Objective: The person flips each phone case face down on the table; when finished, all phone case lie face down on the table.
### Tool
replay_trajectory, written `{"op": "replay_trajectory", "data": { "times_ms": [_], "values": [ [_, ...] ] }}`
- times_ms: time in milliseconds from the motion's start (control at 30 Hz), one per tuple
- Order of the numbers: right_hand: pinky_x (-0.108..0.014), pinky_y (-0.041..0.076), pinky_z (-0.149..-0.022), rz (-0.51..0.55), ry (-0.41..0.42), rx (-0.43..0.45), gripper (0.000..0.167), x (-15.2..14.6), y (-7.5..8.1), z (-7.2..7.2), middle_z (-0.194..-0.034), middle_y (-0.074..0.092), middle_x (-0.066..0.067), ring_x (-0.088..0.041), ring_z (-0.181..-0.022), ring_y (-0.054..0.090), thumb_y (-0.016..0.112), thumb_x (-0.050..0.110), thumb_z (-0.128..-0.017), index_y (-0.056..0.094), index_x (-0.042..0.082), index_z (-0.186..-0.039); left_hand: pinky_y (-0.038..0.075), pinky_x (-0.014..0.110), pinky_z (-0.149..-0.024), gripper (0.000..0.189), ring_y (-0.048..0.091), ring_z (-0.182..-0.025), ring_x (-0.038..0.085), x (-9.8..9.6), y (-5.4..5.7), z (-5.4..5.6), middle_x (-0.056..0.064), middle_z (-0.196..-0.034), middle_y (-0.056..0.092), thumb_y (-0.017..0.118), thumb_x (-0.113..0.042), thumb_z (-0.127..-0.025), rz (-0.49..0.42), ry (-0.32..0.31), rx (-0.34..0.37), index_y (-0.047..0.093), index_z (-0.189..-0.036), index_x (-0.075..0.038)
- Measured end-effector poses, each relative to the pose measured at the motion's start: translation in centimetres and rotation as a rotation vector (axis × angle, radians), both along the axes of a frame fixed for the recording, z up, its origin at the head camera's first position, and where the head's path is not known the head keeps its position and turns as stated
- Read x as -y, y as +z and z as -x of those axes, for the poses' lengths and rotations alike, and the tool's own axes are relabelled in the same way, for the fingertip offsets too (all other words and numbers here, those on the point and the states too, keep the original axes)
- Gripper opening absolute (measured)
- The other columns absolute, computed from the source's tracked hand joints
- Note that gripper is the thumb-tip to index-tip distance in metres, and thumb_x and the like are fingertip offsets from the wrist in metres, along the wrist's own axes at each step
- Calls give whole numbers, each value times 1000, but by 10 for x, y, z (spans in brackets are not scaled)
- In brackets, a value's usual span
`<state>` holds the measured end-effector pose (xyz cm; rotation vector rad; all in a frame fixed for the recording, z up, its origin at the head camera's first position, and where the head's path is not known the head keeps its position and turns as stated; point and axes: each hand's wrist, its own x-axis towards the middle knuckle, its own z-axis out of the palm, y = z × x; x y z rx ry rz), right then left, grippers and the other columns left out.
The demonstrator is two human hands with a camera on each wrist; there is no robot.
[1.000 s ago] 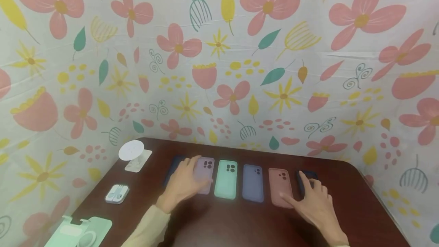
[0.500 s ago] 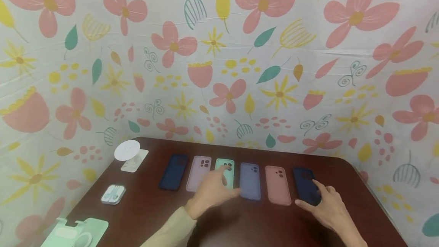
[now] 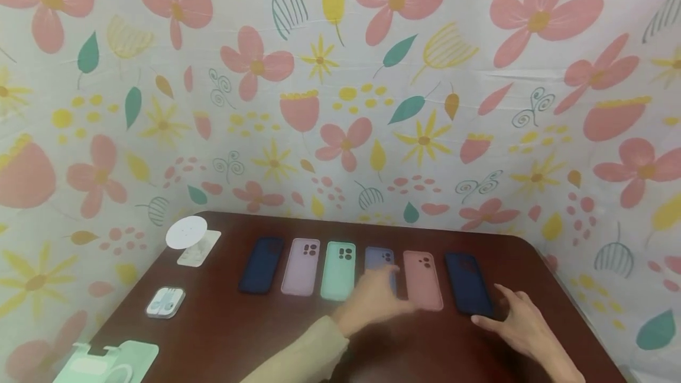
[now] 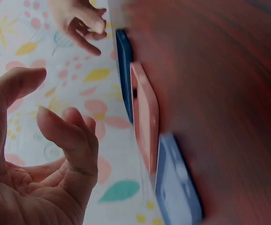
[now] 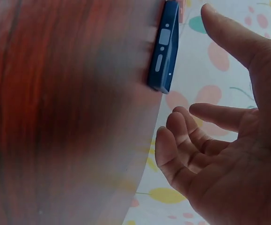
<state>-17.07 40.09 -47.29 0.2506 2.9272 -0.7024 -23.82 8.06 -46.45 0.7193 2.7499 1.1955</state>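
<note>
A row of phone cases lies on the dark wooden table. From left to right in the head view come a dark blue case (image 3: 260, 266), a lilac case (image 3: 301, 268), a mint case (image 3: 339, 270), a violet-blue case (image 3: 375, 254), a pink case (image 3: 424, 281) and another dark blue case (image 3: 469, 284). My left hand (image 3: 372, 299) is over the lower part of the violet-blue case and partly hides it. Its loosely bent fingers hold nothing in the left wrist view. Just right of the last dark blue case is my right hand (image 3: 524, 325), its thumb and fingers spread with nothing between them.
On the table's left side stand a white round-topped stand (image 3: 187, 234), a clear box with white earphones (image 3: 166, 302) and a mint-green folding holder (image 3: 101, 365). A flower-printed cloth (image 3: 340, 81) hangs behind the table (image 3: 255, 336).
My left hand has moved right along the row, from the lilac case past the mint one to the violet-blue one. My right hand has come off the rightmost dark blue case. The head view has shifted slightly.
</note>
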Motion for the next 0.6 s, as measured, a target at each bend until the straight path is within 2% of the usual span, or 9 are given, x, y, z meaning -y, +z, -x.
{"op": "replay_trajectory", "data": {
  "times_ms": [67,167,233,300,333,400,500,567,600],
  "values": [
    [-59,59,-87,7,4,13,118,-3,-1,1,-134,51,-44,-46,-109,67,82,61,-91,28,-18,-159,62,28,-95,82,76,-117,18,-14,1,-1,8,-134,79,97,-50,-74,28,-7,-11,70,-138,-7],
    [-57,59,-87,20,0,41,118,-8,-5,1,-131,53,-42,-43,-107,67,82,61,-91,27,-18,-159,61,23,-80,55,76,-96,11,-38,-1,-4,1,-111,83,97,-50,-74,71,-30,-6,80,-108,-11],
    [-57,59,-87,27,3,55,118,-10,-9,2,-128,56,-40,-43,-106,67,82,61,-91,28,-19,-159,56,20,-67,40,69,-75,6,-53,-5,-6,-5,-87,79,96,-50,-76,102,-52,-3,77,-82,-15],
    [-56,59,-87,34,3,67,117,-12,-14,4,-125,59,-37,-41,-106,68,82,60,-91,29,-19,-158,51,21,-55,42,58,-56,7,-68,-8,-7,-4,-66,70,96,-46,-78,93,-83,34,70,-68,-14],
    [-57,59,-88,37,4,69,117,-12,-16,5,-124,60,-36,-42,-106,68,82,60,-91,29,-19,-158,50,21,-53,42,56,-52,7,-76,-10,-7,-3,-62,68,96,-44,-78,89,-85,54,69,-66,-14],
    [-58,58,-88,41,10,71,116,-13,-19,6,-122,62,-34,-43,-106,68,83,60,-91,30,-20,-157,49,20,-53,40,56,-49,8,-88,-13,-7,0,-58,67,96,-41,-79,88,-92,77,71,-72,-10],
    [-59,58,-91,45,15,69,116,-13,-20,8,-121,65,-31,-43,-108,69,83,60,-91,31,-19,-157,51,19,-55,42,61,-47,10,-103,-14,-8,2,-58,70,97,-37,-78,76,-56,150,73,-97,-7],
    [-60,58,-92,50,24,69,115,-13,-18,9,-121,65,-31,-45,-110,68,83,59,-91,31,-20,-157,51,18,-56,53,63,-46,10,-111,-13,-11,1,-58,69,97,-33,-79,82,-38,187,69,-115,-7],
    [-60,58,-93,50,29,70,114,-13,-17,9,-122,65,-31,-47,-112,68,83,58,-91,31,-20,-157,49,19,-51,50,60,-40,11,-116,-13,-12,2,-52,65,97,-31,-80,74,-31,219,68,-113,-7]
  ]
}}
